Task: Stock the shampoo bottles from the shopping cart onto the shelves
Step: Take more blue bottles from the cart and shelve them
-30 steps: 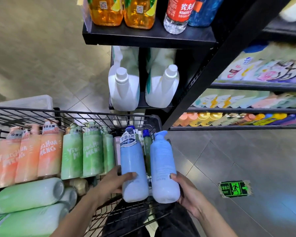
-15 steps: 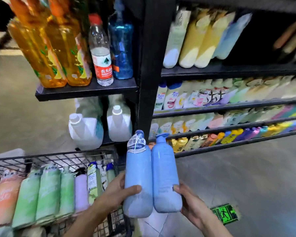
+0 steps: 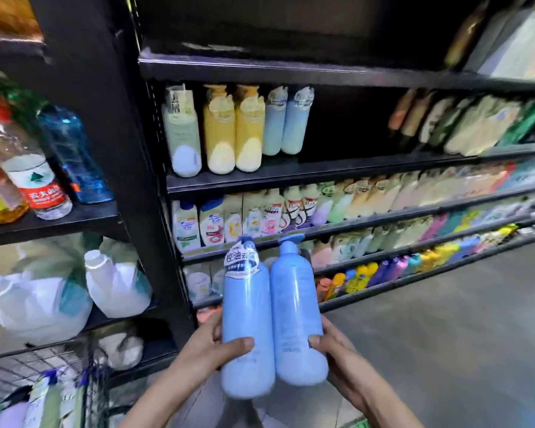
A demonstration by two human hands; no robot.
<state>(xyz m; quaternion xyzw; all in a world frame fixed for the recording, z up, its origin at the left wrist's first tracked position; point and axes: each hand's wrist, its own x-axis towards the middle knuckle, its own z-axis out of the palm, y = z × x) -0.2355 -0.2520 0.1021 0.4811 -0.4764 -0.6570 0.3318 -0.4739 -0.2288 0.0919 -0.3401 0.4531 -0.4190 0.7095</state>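
Blue shampoo bottles (image 3: pixel 272 322) stand upright, touching, between both hands' fingers (image 3: pixel 238 345).

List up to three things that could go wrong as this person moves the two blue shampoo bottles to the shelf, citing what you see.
1. Each hand, left hand and right hand, grips only the lower part of its tall blue bottle, so one might tip or slip.
2. The matching light blue bottles stand close beside the yellow bottles; sliding new ones in could knock them over.
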